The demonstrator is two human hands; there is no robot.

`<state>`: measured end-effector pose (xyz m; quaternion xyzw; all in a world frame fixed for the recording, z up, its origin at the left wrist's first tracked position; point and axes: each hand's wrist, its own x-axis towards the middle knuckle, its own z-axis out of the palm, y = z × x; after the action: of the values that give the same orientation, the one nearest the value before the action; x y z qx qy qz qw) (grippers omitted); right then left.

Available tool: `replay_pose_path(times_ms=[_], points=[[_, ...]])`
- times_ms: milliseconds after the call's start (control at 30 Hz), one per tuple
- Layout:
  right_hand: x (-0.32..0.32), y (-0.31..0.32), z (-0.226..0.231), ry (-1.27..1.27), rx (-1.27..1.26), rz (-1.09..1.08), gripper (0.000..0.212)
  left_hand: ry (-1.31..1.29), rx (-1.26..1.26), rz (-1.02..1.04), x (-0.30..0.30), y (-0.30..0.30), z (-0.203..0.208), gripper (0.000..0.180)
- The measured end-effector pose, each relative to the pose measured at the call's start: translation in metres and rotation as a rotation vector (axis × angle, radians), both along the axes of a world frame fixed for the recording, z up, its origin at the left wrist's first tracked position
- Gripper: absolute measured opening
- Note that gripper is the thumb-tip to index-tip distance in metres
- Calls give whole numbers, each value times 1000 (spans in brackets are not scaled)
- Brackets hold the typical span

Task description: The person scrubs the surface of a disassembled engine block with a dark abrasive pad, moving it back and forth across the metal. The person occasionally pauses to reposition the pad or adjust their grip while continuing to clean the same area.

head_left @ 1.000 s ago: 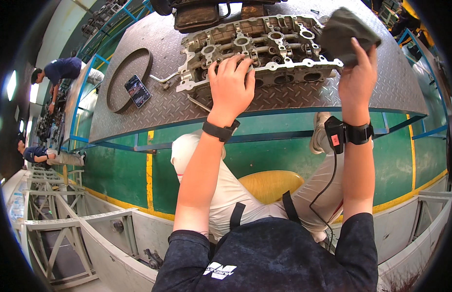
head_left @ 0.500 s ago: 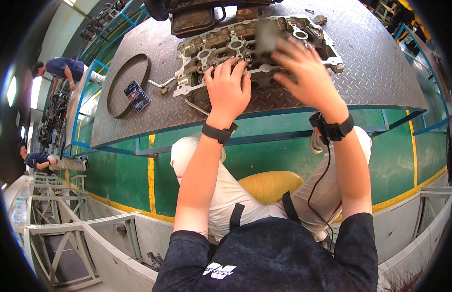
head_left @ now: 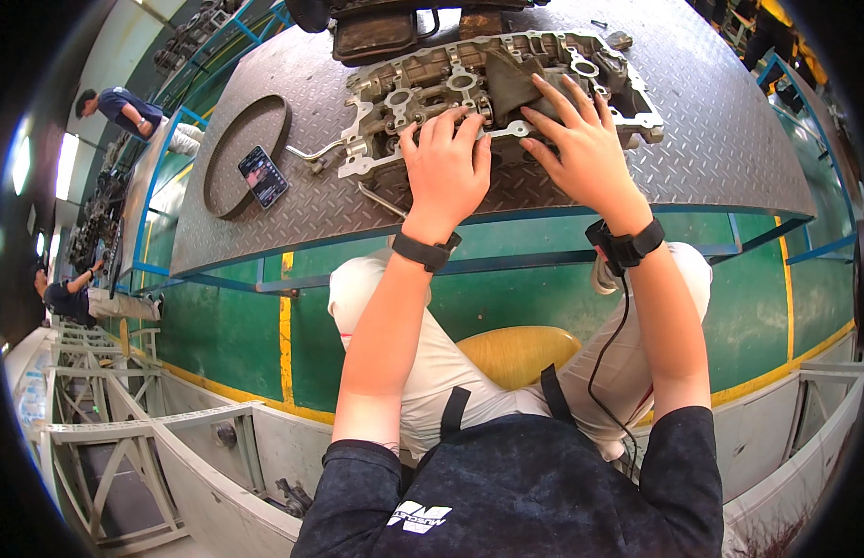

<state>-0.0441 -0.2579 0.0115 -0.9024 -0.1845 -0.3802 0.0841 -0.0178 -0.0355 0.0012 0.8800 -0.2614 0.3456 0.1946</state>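
A metal engine cylinder head [head_left: 376, 163] lies on the bench, with round openings along its top. My left hand [head_left: 446, 167] rests at its front edge, fingers stretched and slightly apart, holding nothing visible. My right hand [head_left: 585, 153] is spread over the right half of the part. Beside its index fingertip lies a creased grey-brown piece [head_left: 513, 82], like a rag or an abrasive sheet, draped over the top. Whether the fingertip presses on it I cannot tell. Both palms hide portions of the front edge.
The patterned steel benchtop [head_left: 711, 158] carries a belt loop [head_left: 211, 177], a phone [head_left: 263, 177] and a thin bent metal pipe [head_left: 313, 153]. A dark engine assembly [head_left: 376, 39] stands behind the cylinder head. Two people [head_left: 125, 110] are at the far left. A cable [head_left: 610, 358] hangs from my right wrist strap.
My right hand and the grey-brown piece were blurred with motion and now show sharply. My left hand keeps its place on the front edge. The people at the left have shifted posture.
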Motion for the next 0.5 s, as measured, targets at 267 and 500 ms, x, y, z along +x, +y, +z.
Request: replay_pose_path(times_ms=[267,500], points=[[6,15,2,-17,-122,-94,48,-15,2,5,0,-1,0,28],[13,9,7,11,189,-37,51,-13,36,6,-1,0,1,30]])
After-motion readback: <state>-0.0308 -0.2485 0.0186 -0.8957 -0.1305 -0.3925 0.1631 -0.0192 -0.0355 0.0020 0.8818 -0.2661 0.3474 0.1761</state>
